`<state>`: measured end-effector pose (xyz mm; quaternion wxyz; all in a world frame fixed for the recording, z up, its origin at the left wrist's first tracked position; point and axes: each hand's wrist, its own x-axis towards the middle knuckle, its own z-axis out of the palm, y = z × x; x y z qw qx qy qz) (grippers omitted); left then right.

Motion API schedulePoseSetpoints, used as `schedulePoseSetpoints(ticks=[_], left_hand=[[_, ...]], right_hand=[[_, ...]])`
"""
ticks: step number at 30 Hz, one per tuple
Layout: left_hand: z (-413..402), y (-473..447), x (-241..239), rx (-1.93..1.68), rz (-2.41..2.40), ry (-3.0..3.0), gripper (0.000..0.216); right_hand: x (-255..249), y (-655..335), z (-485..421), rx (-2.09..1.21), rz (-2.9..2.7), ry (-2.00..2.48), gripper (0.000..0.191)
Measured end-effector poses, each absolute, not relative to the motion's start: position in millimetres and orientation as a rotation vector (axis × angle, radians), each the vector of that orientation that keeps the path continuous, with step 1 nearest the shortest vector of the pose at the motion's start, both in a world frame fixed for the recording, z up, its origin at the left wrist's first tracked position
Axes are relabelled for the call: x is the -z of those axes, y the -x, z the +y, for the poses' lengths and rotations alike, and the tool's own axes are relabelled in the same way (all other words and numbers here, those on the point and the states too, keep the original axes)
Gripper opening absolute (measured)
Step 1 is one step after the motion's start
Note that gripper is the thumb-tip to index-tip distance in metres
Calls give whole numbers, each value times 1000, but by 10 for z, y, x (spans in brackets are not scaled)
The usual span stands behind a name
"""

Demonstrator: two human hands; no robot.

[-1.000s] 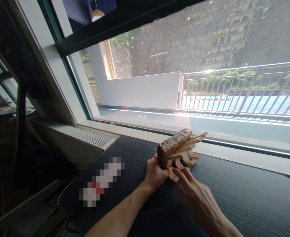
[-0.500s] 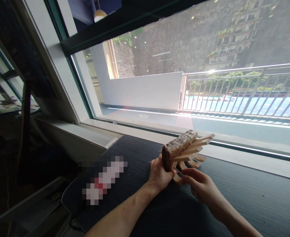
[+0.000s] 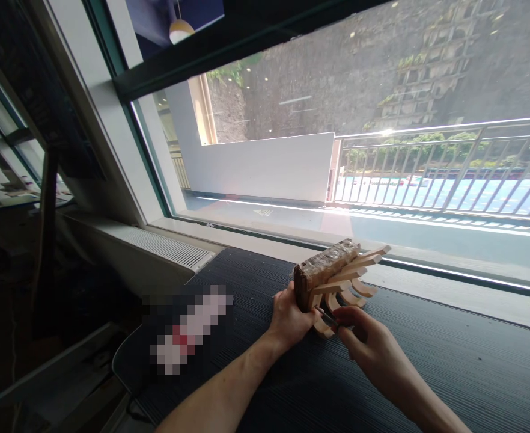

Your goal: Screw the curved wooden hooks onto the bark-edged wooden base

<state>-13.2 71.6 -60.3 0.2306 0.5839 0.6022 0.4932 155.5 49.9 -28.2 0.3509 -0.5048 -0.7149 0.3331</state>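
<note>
My left hand (image 3: pixel 291 320) grips the near lower end of a wooden piece (image 3: pixel 330 261), a brown block with a rough top that shines like clear film. Several pale, curved wooden prongs (image 3: pixel 357 278) stick out from its right side. The block is tilted, its far end towards the window. My right hand (image 3: pixel 368 338) pinches a slim dark rod-like tool (image 3: pixel 327 317), whose tip meets the near underside beside my left thumb. Fingers cover most of this tool, so its exact kind cannot be made out.
The dark ribbed table (image 3: pixel 463 355) spreads under both hands. On its left lies a blurred-out pink and red item (image 3: pixel 193 331). Beyond the table run a window sill (image 3: pixel 265 246) and a large window. A white vented heater cover (image 3: pixel 170 245) stands at the left.
My right hand has drawn slightly back, and more of the slim dark tool shows between its fingers and the wood. The wooden piece and my left hand have shifted slightly left.
</note>
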Motion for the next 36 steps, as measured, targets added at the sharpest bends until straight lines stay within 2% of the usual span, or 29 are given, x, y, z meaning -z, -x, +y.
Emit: schedulePoseSetpoints(ticks=[5, 12, 19, 29, 36], left_hand=[[748, 179, 627, -1356, 1608, -1600, 40], [771, 198, 658, -1365, 1514, -1498, 38], [764, 215, 599, -1342, 1460, -1402, 35], [768, 202, 590, -1346, 1445, -1392, 34], [756, 195, 581, -1358, 1449, -1400, 34]], right_hand=[[295, -1583, 494, -560, -1990, 1336, 23], [270, -1631, 539, -415, -2029, 1116, 32], [219, -1675, 472, -98, -2154, 1219, 27], [253, -1640, 479, -34, -2204, 1130, 27], [239, -1607, 431, 151, -2225, 1045, 24]])
